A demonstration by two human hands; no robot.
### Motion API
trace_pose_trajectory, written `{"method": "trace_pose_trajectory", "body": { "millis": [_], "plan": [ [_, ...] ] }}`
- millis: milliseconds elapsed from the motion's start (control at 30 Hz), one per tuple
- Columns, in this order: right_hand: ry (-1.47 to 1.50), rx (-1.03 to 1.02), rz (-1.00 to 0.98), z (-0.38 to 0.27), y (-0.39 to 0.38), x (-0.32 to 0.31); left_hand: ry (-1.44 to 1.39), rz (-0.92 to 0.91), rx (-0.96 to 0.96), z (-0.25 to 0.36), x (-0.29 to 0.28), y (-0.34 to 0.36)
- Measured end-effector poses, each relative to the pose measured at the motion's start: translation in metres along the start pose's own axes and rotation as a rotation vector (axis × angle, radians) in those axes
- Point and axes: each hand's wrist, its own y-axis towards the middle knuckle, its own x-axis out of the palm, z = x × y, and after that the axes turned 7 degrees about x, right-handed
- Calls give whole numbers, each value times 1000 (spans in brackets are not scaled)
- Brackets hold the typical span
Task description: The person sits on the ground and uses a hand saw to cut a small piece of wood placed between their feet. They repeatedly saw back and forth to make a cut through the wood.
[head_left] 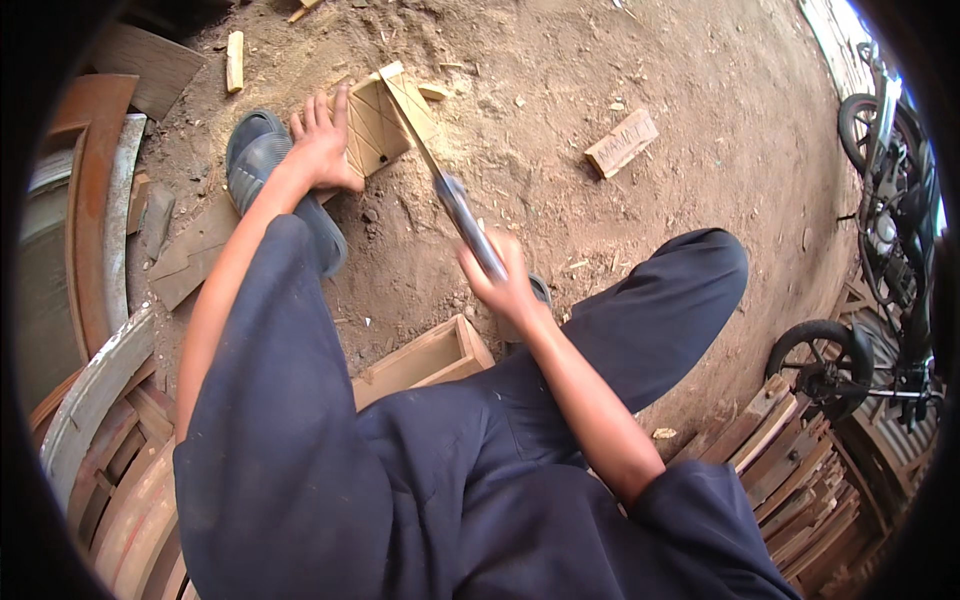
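My left hand (325, 150) lies with its fingers spread on a wooden board (372, 128), which is marked with dark crossing lines. In my right hand (505, 278) is the dark handle of a hand saw (440, 185), its fingers closed round it. The thin blade slants up and left, and rests on or in the board near its right end. How deep it sits, I cannot tell. The handle and right hand are slightly blurred. Beside my left hand my sandalled foot (258, 160) stands against the board's left side. Pale sawdust lies around the board.
Between my legs stands a wooden box (425, 358). A small wood block (622, 143) lies on the dirt to the right, and a short stick (235, 62) at far left. Wooden frames (95, 210) lean at left. A motorcycle (885, 230) and stacked planks (800, 465) are at right.
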Motion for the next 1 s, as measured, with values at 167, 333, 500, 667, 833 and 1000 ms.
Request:
{"method": "trace_pose_trajectory", "body": {
  "millis": [167,333,500,667,833,1000],
  "plan": [
    [-25,-21,-25,-10,41,3,-14,71,52,5,0,3],
    [-26,-135,40,-6,38,15,-11,19,25,1,1,-1],
    [-59,-53,-7,-6,13,-2,-10,43,48,2,-3,-1],
    [4,39,-46,-24,71,9,-23,66,55,-3,0,3],
    [12,-17,-16,-8,-2,-8,-24,-27,21,3,-11,-3],
    [115,70,-60,-24,72,8,20,93,146,-3,-6,-17]
  ]
}}
